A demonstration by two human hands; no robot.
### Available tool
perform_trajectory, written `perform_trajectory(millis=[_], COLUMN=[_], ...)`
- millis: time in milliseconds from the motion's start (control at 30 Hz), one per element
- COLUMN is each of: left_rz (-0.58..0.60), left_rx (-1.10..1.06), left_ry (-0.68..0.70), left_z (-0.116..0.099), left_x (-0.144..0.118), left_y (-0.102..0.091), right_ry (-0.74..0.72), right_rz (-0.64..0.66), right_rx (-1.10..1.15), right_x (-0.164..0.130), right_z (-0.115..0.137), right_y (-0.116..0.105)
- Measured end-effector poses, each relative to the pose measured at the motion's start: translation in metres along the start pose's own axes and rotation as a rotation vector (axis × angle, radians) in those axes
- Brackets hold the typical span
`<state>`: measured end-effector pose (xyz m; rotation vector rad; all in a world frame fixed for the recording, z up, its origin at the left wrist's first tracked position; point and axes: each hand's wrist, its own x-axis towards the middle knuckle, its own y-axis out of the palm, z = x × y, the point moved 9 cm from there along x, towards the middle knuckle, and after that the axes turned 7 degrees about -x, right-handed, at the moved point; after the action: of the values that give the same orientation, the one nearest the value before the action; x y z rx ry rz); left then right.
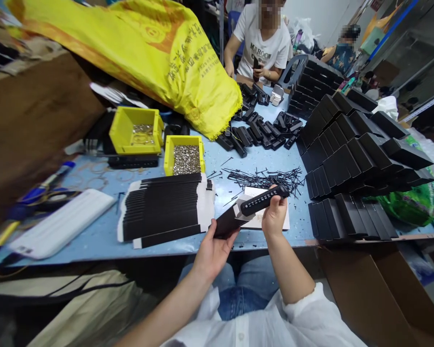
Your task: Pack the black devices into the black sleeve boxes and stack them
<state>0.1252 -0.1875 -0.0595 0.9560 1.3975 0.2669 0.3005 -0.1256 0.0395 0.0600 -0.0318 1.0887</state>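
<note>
My left hand [214,249] grips the lower end of a flat black sleeve [228,221] with a white open end. My right hand [274,215] holds a long black plastic bar [263,200] by its far end, and the bar's near end sits at the sleeve's mouth. Both hands hover over the front edge of the blue table [101,236]. To the left lies a fanned row of flat black sleeves [164,208]. A white card [255,219] rests under the hands.
Thin black pins [265,177] lie scattered ahead. Two yellow bins [135,130], [184,154] hold small metal parts. Stacked black boxes [358,164] fill the right side. Loose black bars [262,130] lie further back. A yellow sack [159,53] hangs over the table. Across it, a seated person [262,43] works.
</note>
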Motion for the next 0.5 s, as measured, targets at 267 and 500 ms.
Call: perform_trajectory(millis=[267,500], left_rz=[0.180,0.077], left_rx=[0.705,1.499], left_ry=[0.331,0.826], left_z=[-0.030,-0.074], left_x=[-0.020,-0.033], left_y=[0.013,0.014], right_ry=[-0.327,-0.326], right_rz=[0.178,0.767], right_rx=[-0.067,-0.540], right_x=[-0.034,-0.014], right_z=[0.046,-0.029], right_y=[0.007,0.096])
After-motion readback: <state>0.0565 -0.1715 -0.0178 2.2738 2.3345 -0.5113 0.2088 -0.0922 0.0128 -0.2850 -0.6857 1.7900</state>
